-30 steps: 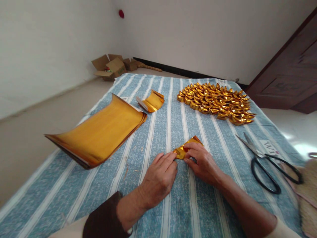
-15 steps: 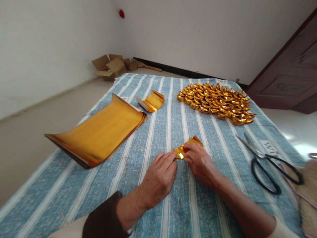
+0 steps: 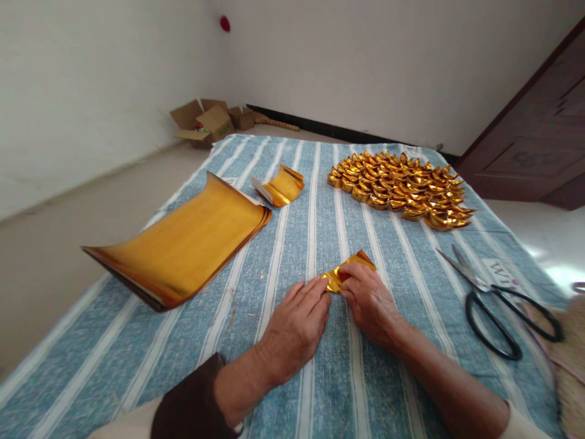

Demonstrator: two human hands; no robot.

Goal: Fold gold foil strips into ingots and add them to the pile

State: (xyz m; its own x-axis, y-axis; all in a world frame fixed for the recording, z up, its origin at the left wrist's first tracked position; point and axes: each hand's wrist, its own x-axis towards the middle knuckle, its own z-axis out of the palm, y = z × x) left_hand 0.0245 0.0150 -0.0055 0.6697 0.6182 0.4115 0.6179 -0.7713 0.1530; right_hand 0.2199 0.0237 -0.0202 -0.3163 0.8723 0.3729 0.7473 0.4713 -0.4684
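A small folded piece of gold foil paper (image 3: 359, 258) lies on the striped cloth between my hands. My left hand (image 3: 297, 323) has its fingers closed on the paper's left end. My right hand (image 3: 369, 299) pinches the paper near its middle, and the fingers cover part of it. The upper right end of the paper shows free beyond my right fingers. Ahead to the left lies a stack of large gold foil sheets (image 3: 192, 238) with curled edges. Behind it sits a smaller curved stack of gold paper (image 3: 284, 186).
Many folded gold paper ingots (image 3: 397, 186) stand grouped at the far right. Scissors with black handles (image 3: 479, 283) lie part open, right of my right hand. The blue striped cloth (image 3: 278, 268) covers the table. Cardboard boxes (image 3: 210, 122) stand on the floor beyond.
Both hands stay on the gold foil paper, almost in place. My left fingers have shifted very slightly right along its left end.
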